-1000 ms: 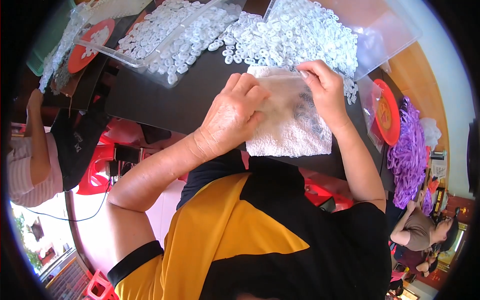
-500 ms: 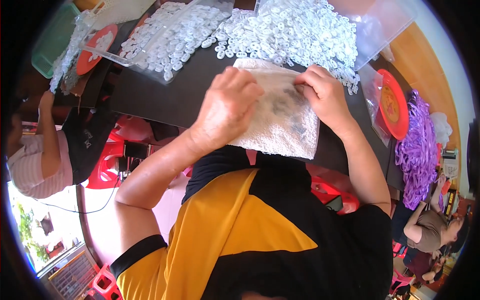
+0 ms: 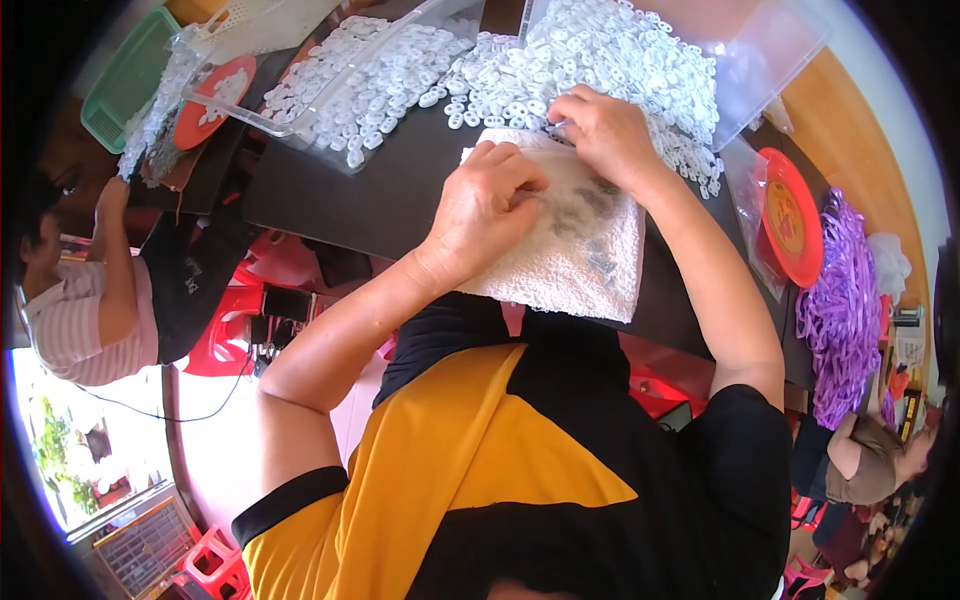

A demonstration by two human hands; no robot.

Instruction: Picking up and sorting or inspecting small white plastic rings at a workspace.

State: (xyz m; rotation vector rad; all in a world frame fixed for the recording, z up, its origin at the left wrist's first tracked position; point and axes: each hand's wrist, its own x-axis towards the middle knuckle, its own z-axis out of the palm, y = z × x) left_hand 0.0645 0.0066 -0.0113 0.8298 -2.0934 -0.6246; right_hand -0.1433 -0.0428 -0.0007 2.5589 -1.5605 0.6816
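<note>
A white folded towel (image 3: 560, 270) with dark smudges lies at the table's near edge. Over its left part, my left hand (image 3: 485, 205) is closed with curled fingers; whatever it may hold is hidden. My right hand (image 3: 608, 135) reaches across the towel's far edge to the front of a heap of small white oval plastic pieces with holes (image 3: 620, 60). Thumb and fingers there are pinched together, and what lies between them is too small to make out.
A clear plastic bin (image 3: 290, 125) with more white pieces lies left of the heap. At right are a red plate (image 3: 790, 215) and a bundle of purple straps (image 3: 835, 310). A person in a striped shirt (image 3: 75, 310) works at the left, near a green basket (image 3: 130, 85).
My right hand has moved away from me, from the towel's right side to the edge of the heap. The left hand stays over the towel, shifted slightly right.
</note>
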